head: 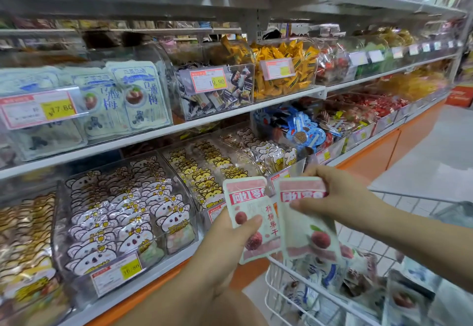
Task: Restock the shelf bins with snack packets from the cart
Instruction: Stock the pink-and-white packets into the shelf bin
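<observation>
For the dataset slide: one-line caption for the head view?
Left hand grips one fruit packet, right hand a second packet, near the wire cart, facing stocked shelf bins.

Glossy plastic packets [308,233], clear smooth plastic bins [194,213], white-coated wire cart [302,275]

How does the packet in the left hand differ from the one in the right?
The left packet is held from below, with the thumb of the left hand across its middle; the right packet is pinched near its top by the right hand. The left packet's print is sharp; the right packet's is blurred. Both are white with a red band and red fruit.
</observation>
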Available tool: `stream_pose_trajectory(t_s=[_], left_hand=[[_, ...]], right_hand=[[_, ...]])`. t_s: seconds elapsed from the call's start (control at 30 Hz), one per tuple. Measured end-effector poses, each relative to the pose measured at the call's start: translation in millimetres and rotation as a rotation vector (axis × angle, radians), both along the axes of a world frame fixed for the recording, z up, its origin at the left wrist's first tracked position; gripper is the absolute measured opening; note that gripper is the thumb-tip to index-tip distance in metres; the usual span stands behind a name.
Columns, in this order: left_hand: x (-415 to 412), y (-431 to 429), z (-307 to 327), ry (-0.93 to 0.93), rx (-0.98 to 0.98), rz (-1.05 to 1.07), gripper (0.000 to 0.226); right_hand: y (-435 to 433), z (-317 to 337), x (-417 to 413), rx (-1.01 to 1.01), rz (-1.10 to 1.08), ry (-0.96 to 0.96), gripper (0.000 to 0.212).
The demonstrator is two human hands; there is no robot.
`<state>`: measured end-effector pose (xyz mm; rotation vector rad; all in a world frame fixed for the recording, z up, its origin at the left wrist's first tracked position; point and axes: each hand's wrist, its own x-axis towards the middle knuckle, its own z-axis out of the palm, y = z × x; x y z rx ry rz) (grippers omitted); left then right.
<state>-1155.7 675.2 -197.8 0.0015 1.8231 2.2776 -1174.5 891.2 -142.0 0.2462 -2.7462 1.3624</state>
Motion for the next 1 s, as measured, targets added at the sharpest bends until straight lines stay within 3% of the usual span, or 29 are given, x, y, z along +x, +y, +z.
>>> stream_pose_trajectory(t_s=[0.13, 0.27, 0.3, 0.37, 0.47, 0.53, 0.6, 0.67, 0.7, 0.77, 0.83, 0.87, 0.9, 1.0], left_hand=[[2.3, 4.0, 8.0, 0.043, -0.04, -0.027, 0.025], [9.1, 26.2, 3.3, 0.104, -0.158, -0.057, 0.024], [10.8, 30.0, 1.8, 0.098, -0.158, -0.053, 0.025], [12.7, 34.7, 1.9, -0.023, 0.059, -0.048, 0.026], [13.8, 31.2, 6.6, -0.119, 0.355, -0.147, 0.049], [14.6, 29.2, 7.0, -0.005, 0.279, -0.193, 0.051], [16.0, 29.7, 6.0, 0.1, 0.153, -0.136, 0.039], [14.8, 29.4, 7.1, 0.108, 0.109, -0.09, 0.031], [14.7, 28.7, 8.4, 0.101, 0.085, -0.086, 0.031], [12.4, 25.1, 9.8, 0.107, 0.008, -0.086, 0.032], [13.0, 21.1, 13.3, 0.127, -0.076, -0.142, 0.033], [13.1, 19.2, 14.6, 0.13, -0.091, -0.184, 0.035], [13.5, 18.5, 17.0, 0.119, -0.102, -0.214, 0.037], [15.3, 18.4, 19.3, 0.116, -0.101, -0.296, 0.044]], right_hand=[[-3.2, 16.4, -4.1, -0.01, -0.122, 0.121, 0.031], [-31.1, 7.0, 12.9, -0.053, -0.072, 0.187, 0.032], [-36.6, 5.0, 18.7, -0.121, -0.059, 0.147, 0.032], [-40.9, 2.1, 24.6, -0.31, -0.027, -0.013, 0.029], [-37.9, 2.4, 22.0, -0.508, 0.012, -0.176, 0.022], [-37.7, 1.3, 19.3, -0.632, 0.02, -0.202, 0.025], [-42.0, 3.0, 20.1, -0.762, 0.017, -0.263, 0.029], [-42.2, 3.0, 18.6, -0.826, 0.042, -0.317, 0.029], [-40.9, 4.9, 18.5, -0.775, 0.066, -0.314, 0.026], [-30.1, 8.9, 13.2, -0.33, 0.098, -0.107, 0.019], [-18.0, 15.1, 6.8, 0.21, 0.136, 0.212, 0.038], [-13.5, 15.7, 2.4, 0.363, 0.182, 0.293, 0.049], [-11.3, 16.1, -0.2, 0.404, 0.226, 0.279, 0.053], [-11.6, 12.6, 0.0, 0.113, 0.32, 0.021, 0.034]])
